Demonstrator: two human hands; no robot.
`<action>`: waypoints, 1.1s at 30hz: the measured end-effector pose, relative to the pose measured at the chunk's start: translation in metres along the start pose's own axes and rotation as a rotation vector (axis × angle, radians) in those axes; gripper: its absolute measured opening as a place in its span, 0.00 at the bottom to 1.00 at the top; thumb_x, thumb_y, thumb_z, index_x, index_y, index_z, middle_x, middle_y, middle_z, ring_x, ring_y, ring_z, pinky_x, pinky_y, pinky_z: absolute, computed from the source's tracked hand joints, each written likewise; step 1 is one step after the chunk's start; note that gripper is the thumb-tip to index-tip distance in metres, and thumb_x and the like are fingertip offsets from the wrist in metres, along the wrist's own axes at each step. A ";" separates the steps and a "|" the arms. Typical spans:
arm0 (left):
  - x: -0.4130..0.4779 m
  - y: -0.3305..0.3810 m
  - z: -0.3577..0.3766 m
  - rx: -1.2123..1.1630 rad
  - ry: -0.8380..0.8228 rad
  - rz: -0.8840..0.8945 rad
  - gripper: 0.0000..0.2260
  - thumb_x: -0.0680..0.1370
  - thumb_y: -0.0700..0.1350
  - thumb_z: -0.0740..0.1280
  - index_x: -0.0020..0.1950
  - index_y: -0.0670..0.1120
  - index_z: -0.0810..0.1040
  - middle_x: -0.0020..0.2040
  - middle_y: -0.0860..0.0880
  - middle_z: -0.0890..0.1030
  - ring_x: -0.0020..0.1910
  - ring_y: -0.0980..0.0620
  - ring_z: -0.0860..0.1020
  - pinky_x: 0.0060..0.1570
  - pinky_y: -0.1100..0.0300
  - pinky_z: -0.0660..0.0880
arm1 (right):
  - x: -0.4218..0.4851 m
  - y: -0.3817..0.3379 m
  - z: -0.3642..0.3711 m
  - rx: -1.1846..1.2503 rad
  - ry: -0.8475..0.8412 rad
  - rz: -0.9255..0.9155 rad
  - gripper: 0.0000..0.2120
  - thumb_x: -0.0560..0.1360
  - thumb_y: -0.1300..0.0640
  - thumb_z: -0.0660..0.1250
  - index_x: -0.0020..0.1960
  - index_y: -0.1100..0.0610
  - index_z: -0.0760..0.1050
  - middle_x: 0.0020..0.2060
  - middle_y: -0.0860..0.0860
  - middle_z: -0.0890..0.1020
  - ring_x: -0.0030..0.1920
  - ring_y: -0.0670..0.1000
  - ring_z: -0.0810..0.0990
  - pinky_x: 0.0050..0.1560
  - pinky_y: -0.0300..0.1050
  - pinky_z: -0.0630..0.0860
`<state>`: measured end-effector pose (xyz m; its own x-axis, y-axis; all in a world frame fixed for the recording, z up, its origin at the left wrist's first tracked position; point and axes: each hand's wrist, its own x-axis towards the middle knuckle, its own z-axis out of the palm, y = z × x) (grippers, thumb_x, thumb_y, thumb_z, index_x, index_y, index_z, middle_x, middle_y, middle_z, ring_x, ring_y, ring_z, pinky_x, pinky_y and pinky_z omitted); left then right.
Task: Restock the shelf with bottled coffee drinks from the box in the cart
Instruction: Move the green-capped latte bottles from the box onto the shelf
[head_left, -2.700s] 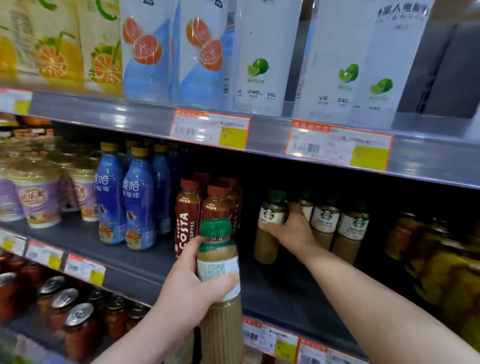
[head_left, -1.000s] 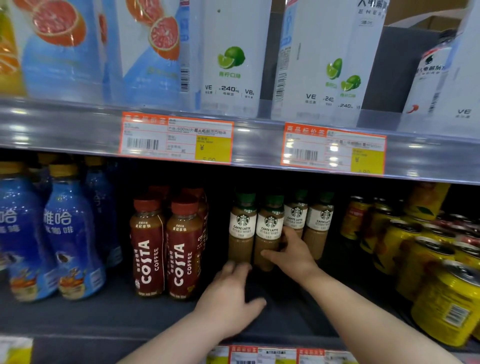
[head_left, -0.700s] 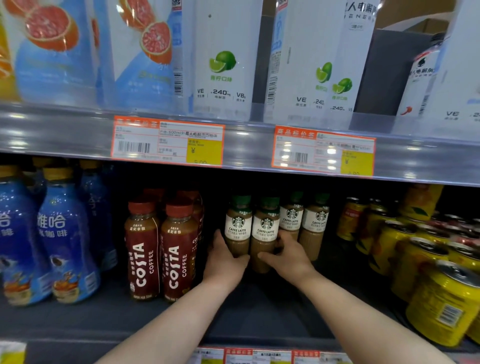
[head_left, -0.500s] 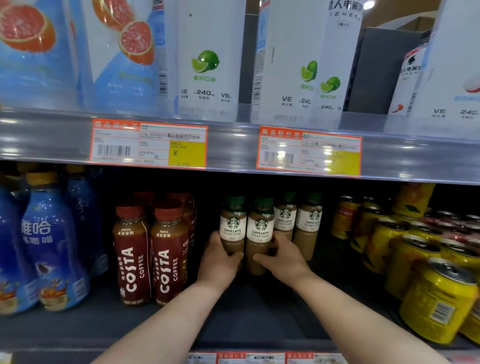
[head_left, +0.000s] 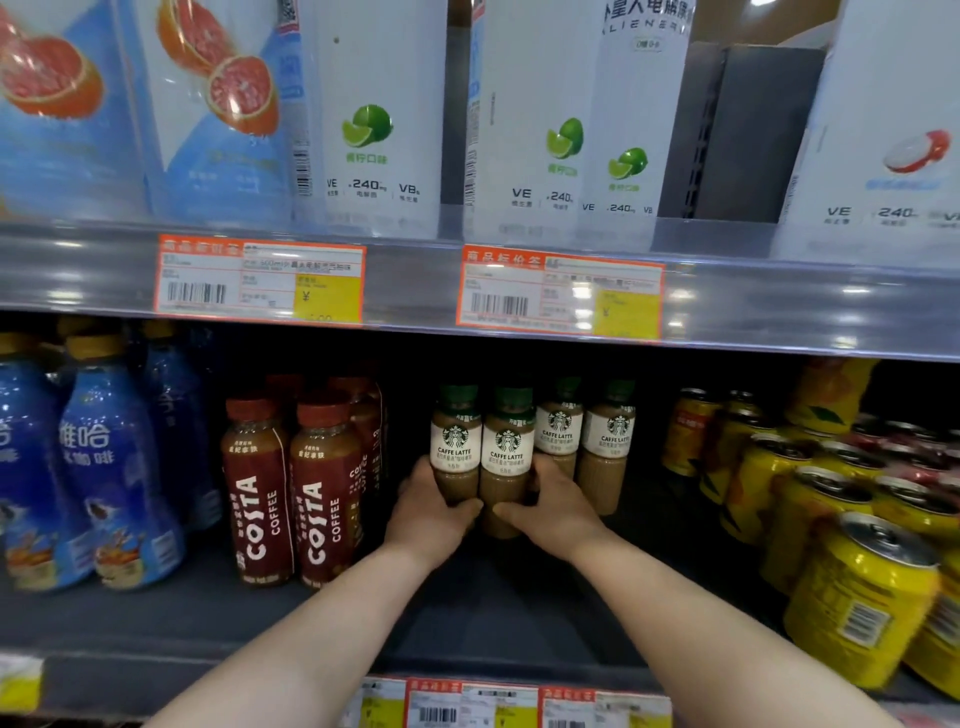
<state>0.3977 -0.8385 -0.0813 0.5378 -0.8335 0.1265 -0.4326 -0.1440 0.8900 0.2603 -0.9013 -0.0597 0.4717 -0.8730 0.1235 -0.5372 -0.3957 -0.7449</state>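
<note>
Two green-capped latte bottles stand side by side on the dark middle shelf (head_left: 467, 613): the left latte bottle (head_left: 455, 441) and the right latte bottle (head_left: 507, 449). My left hand (head_left: 428, 512) wraps the left one's lower half. My right hand (head_left: 553, 506) wraps the right one's lower half. Thumbs nearly meet in front of the bottles. Two more latte bottles (head_left: 584, 431) stand just behind to the right. The box and cart are out of view.
Red Costa coffee bottles (head_left: 291, 483) stand left of my hands, blue coffee bottles (head_left: 98, 467) farther left. Yellow cans (head_left: 852, 571) crowd the right side. The upper shelf edge (head_left: 415, 280) with price tags hangs above; tall white drink bottles (head_left: 384, 119) stand on it.
My left hand set its bottle on the shelf, then came up beside it. Both hands now clasp the front pair of latte bottles, which sit slightly nearer the shelf front.
</note>
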 end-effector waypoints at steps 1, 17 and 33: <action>-0.003 0.000 0.000 0.038 -0.003 -0.018 0.30 0.69 0.48 0.73 0.68 0.50 0.66 0.63 0.46 0.73 0.62 0.46 0.74 0.63 0.50 0.72 | -0.002 0.001 -0.002 -0.022 -0.015 -0.001 0.30 0.73 0.53 0.70 0.71 0.51 0.62 0.67 0.50 0.72 0.68 0.51 0.70 0.65 0.45 0.67; -0.104 0.004 -0.041 0.881 -0.012 0.404 0.27 0.76 0.59 0.61 0.72 0.50 0.63 0.70 0.49 0.66 0.67 0.48 0.66 0.65 0.53 0.67 | -0.077 -0.019 -0.001 -0.747 -0.051 -0.471 0.20 0.75 0.44 0.61 0.65 0.49 0.67 0.61 0.50 0.73 0.62 0.55 0.71 0.59 0.48 0.69; -0.321 -0.137 -0.283 1.017 0.151 -0.185 0.27 0.75 0.60 0.61 0.70 0.49 0.63 0.68 0.49 0.66 0.68 0.46 0.66 0.64 0.51 0.68 | -0.239 -0.187 0.212 -0.651 -0.369 -0.806 0.22 0.76 0.44 0.61 0.67 0.50 0.66 0.61 0.50 0.73 0.63 0.56 0.71 0.60 0.50 0.70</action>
<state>0.4890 -0.3998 -0.1200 0.7125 -0.6873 0.1417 -0.7015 -0.7022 0.1217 0.3965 -0.5578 -0.0892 0.9716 -0.1953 0.1337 -0.1928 -0.9807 -0.0321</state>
